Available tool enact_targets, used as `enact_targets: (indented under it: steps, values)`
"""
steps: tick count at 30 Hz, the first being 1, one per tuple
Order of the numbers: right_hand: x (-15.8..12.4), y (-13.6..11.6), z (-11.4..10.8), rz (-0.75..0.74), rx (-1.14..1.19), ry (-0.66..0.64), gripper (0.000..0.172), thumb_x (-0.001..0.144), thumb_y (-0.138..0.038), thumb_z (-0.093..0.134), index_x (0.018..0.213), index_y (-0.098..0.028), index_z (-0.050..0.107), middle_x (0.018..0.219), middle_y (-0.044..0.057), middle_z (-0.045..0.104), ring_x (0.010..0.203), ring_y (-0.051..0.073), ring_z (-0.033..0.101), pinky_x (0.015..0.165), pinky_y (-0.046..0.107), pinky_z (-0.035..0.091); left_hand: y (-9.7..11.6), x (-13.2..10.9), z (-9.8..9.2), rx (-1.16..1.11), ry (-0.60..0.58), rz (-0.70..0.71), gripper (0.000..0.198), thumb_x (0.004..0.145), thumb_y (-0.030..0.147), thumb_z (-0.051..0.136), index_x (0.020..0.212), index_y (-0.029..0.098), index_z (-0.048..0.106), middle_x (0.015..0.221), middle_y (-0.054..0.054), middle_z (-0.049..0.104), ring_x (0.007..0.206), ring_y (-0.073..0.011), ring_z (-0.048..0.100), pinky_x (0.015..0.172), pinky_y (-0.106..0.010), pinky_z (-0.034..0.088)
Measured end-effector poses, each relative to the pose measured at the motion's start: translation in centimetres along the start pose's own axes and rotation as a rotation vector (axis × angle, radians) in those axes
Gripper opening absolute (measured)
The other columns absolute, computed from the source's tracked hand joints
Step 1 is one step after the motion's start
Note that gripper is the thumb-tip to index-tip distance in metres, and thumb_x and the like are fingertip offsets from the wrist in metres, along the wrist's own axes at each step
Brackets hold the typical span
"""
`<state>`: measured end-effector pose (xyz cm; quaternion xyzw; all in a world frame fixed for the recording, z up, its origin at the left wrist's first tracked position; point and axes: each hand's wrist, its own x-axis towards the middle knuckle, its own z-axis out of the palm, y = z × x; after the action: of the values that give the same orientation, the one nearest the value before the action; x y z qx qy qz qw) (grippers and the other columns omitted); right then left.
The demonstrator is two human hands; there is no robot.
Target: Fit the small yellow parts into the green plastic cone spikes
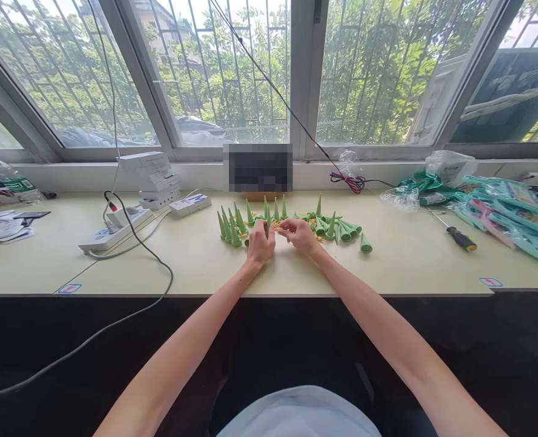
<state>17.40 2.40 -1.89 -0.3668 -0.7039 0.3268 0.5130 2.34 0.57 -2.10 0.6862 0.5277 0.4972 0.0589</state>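
Note:
My left hand (260, 244) is closed around a green cone (268, 217) whose tip points up. Close beside it, my right hand (300, 235) has its thumb and fingers pinched together at the cone's side; what they hold is too small to make out. Small yellow pieces (277, 224) lie around the fingertips. To the left stands a group of upright green cones (232, 233), with a few more behind my hands. On the right, several green cones (348, 229) lie on their sides, and one cone (365, 244) lies apart from them.
On the pale table (196, 267), a power strip (114, 229) and stacked white boxes (153, 179) stand left, with a black cable (171, 273) hanging over the edge. Rightward lie a screwdriver (461, 238) and teal plastic packets (515, 209). A blurred dark box (260, 169) stands behind.

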Motion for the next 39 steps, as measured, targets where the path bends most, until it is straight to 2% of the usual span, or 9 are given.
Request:
enact_targets:
  steps: [9,21,29,39]
  values:
    - [0.1,0.2,0.0,0.008,0.001,-0.012,0.033,0.074,-0.049,0.070,0.083,-0.018,0.066,0.075,0.003,0.069,0.047,0.010,0.053,0.049,0.025,0.046,0.0,0.0,-0.1,-0.007,-0.007,0.005,0.012,0.093,0.028,0.047,0.083,0.021,0.048,0.075,-0.005,0.060,0.066,-0.0197,0.055,0.062,-0.033,0.041]
    - [0.1,0.2,-0.1,-0.015,-0.002,-0.026,0.028,0.077,-0.045,0.069,0.078,-0.017,0.066,0.069,0.002,0.066,0.047,0.009,0.052,0.051,0.024,0.045,0.0,0.0,-0.1,-0.009,-0.014,0.008,0.014,0.093,0.029,0.047,0.082,0.022,0.045,0.073,-0.003,0.056,0.063,-0.0186,0.052,0.062,-0.032,0.040]
    - [-0.1,-0.5,-0.1,0.004,-0.031,-0.039,0.024,0.081,-0.039,0.065,0.075,-0.016,0.066,0.067,0.003,0.068,0.045,0.009,0.052,0.050,0.023,0.046,-0.1,0.0,-0.1,-0.023,-0.008,0.021,0.014,0.093,0.029,0.048,0.081,0.021,0.046,0.075,-0.004,0.060,0.065,-0.0194,0.055,0.061,-0.032,0.040]
    - [-0.1,-0.8,-0.2,0.017,-0.099,-0.054,0.034,0.087,-0.043,0.058,0.068,-0.016,0.066,0.064,0.004,0.068,0.045,0.009,0.052,0.050,0.022,0.044,0.0,0.0,0.0,-0.017,-0.004,0.033,0.013,0.093,0.028,0.048,0.082,0.021,0.045,0.074,-0.004,0.059,0.064,-0.0185,0.053,0.061,-0.031,0.039]
